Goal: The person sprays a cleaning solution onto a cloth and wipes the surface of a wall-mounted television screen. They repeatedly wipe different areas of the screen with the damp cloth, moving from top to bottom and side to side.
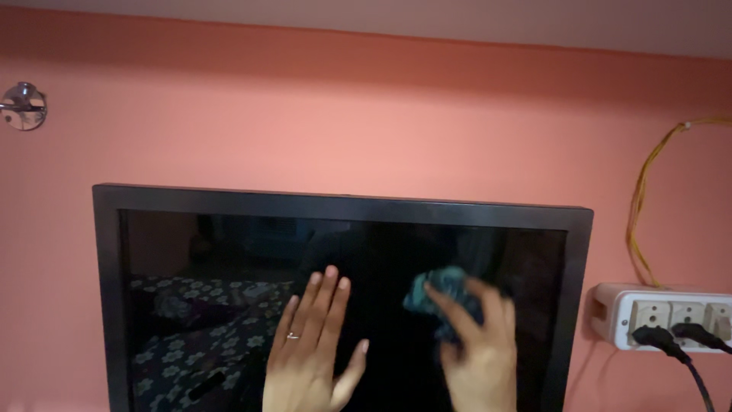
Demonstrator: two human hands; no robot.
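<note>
A flat black television (343,200) hangs on a salmon-pink wall, its dark screen off and mirroring a flower-patterned bed. My left hand (313,347) lies flat against the glass near the screen's middle, fingers spread, a ring on one finger. My right hand (476,347) presses a bunched blue-green cloth (442,288) against the screen just to the right of the left hand; the hand looks blurred.
A white socket strip (671,313) sits on the wall right of the television, with two black plugs (667,336) and their cables. Thin yellow wires (640,202) hang above it. A chrome wall fitting (23,105) is at the upper left.
</note>
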